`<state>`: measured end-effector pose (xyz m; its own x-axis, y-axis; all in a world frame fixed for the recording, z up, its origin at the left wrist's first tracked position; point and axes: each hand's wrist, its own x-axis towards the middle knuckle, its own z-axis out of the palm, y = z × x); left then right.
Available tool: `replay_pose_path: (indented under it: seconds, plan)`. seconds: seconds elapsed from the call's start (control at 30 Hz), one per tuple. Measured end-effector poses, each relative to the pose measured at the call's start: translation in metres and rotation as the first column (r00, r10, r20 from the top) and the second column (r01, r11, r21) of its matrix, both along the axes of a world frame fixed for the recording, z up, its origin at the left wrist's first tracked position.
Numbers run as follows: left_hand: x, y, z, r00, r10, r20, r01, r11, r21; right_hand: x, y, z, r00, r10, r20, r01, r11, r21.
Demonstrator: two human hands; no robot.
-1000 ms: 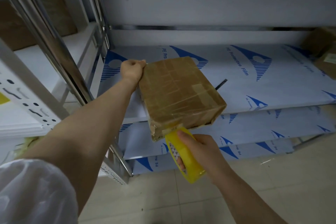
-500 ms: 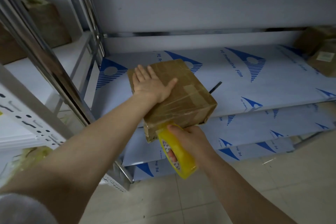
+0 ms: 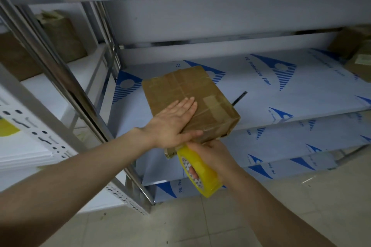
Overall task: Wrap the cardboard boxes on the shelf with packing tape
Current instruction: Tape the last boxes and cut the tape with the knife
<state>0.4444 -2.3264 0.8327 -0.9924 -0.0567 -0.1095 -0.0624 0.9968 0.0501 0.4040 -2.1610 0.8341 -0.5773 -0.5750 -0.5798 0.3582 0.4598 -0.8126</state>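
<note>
reading "pe protective film" on shelf (image 3: 311, 96) (blue print)

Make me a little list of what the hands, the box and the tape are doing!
box: brown, already taped, on the shelf, near end past its front edge
left hand: flat on top of the box, fingers straight
right hand: grips the tape
tape: yellow roll, at the box's near end
other boxes: far right of the shelf

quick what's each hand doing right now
Left hand: open, pressed flat on top of the cardboard box.
Right hand: closed on the yellow tape roll.
</note>
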Motion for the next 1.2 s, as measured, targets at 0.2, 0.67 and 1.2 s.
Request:
replay_pose_path:
  seconds: [0.2, 0.67, 1.2]
  plan:
    - [0.008, -0.028, 0.008, 0.954, -0.133, -0.269, 0.174, 0.975, 0.135, -0.004, 0.001, 0.006, 0.998, -0.031, 0.049, 0.034, 0.998, -0.054]
    - [0.031, -0.023, 0.023, 0.786, 0.084, -0.612, 0.104, 0.959, 0.265, -0.016, 0.024, 0.09, 0.992, 0.123, 0.025, -0.111, 0.953, -0.283]
    - [-0.016, -0.077, 0.077, 0.34, 0.94, -0.038, 0.113, -0.001, 0.994, -0.034, -0.086, 0.169, 0.954, 0.047, -0.295, -0.197, 0.842, -0.502]
